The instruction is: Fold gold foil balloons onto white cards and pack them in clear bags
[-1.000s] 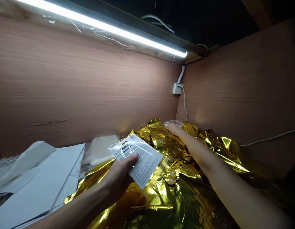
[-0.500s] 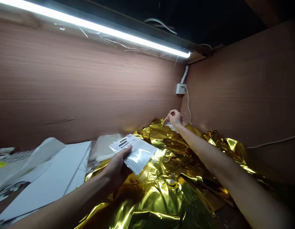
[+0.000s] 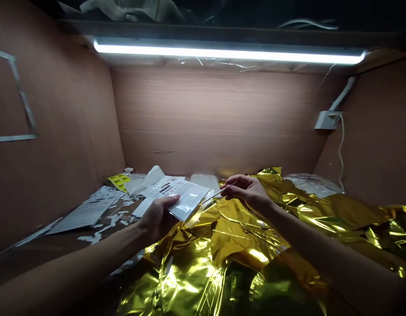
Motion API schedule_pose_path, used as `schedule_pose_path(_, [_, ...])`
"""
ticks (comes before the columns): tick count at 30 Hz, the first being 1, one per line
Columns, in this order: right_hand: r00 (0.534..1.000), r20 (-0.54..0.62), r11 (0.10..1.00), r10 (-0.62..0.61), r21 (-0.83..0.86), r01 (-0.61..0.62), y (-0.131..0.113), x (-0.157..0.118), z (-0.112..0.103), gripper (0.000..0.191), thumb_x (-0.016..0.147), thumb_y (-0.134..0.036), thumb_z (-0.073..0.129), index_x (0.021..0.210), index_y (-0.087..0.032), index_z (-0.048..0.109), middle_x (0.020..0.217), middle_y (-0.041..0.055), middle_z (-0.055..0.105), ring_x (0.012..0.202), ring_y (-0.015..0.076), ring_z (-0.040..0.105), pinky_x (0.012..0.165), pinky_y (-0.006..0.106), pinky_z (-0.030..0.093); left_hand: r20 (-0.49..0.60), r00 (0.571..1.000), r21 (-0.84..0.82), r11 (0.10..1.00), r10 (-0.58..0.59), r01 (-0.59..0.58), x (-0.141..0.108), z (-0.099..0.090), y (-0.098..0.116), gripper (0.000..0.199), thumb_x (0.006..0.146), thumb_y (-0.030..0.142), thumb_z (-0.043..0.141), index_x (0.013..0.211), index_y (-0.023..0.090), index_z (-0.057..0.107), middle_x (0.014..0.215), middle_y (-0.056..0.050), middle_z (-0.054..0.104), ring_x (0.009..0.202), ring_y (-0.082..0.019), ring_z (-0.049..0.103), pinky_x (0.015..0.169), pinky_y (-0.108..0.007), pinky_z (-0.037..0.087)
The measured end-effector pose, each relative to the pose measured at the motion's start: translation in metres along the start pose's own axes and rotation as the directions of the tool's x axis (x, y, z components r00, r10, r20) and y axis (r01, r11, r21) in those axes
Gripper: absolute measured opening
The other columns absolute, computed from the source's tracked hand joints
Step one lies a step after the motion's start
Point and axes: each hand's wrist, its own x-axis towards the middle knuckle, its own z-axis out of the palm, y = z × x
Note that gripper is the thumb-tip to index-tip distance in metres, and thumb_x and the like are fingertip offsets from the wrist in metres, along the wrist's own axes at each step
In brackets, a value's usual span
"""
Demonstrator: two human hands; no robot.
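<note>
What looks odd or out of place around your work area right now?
Torn white paper scraps litter the dark surface left of the gold foil sheet, which lies heavily crumpled. A bent silver strip also looks odd, running across the left wall.

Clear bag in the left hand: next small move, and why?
Probably ease the thin white stick in the right hand toward the clear plastic bag. Its tip already points at the bag's corner, and the left hand holds the bag up above the gold foil sheet, so a short move should do.
</note>
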Motion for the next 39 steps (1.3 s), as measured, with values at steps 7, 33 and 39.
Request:
schedule_pose_path(7, [0.996, -0.089, 0.998, 0.016, 0.060, -0.011, 0.014, -0.018, 0.008, 0.032, 0.066, -0.031, 0.095, 0.087, -0.017, 0.075, 0.083, 0.0068, 0.079, 0.072, 0.0168, 0.076, 0.068, 0.026, 0.063, 0.030, 1.000, -0.004, 1.000, 0.000, 0.000, -0.030, -0.016, -0.012, 0.005, 0.090, 0.009, 0.062, 0.092, 0.009, 0.066, 0.079, -0.011, 0.074, 0.066, -0.019, 0.072, 0.067, -0.027, 0.063])
schedule_pose_path(33, [0.900, -0.396, 0.976, -0.184, -0.181, 0.120, 0.045, -0.050, 0.037, 0.040, 0.067, -0.041, 0.092, 0.094, -0.015, 0.082, 0.084, 0.0094, 0.080, 0.079, 0.0285, 0.079, 0.080, 0.049, 0.069, 0.230, 0.956, 0.256, 0.959, -0.181, 0.120, -0.052, -0.019, -0.031, 0.021, 0.094, 0.019, 0.063, 0.109, 0.005, 0.071, 0.101, -0.020, 0.077, 0.096, -0.028, 0.076, 0.085, -0.034, 0.063])
schedule_pose_path(39, [0.925, -0.331, 0.971, -0.185, -0.204, 0.121, 0.047, -0.056, 0.047, 0.034, 0.073, -0.043, 0.088, 0.096, -0.018, 0.082, 0.087, 0.0072, 0.081, 0.078, 0.0264, 0.078, 0.081, 0.049, 0.068, 0.209, 0.933, 0.340, 0.916, -0.294, 0.213, -0.068, -0.011, -0.033, 0.039, 0.092, 0.034, 0.070, 0.120, 0.008, 0.071, 0.104, -0.021, 0.077, 0.101, -0.033, 0.075, 0.086, -0.040, 0.062])
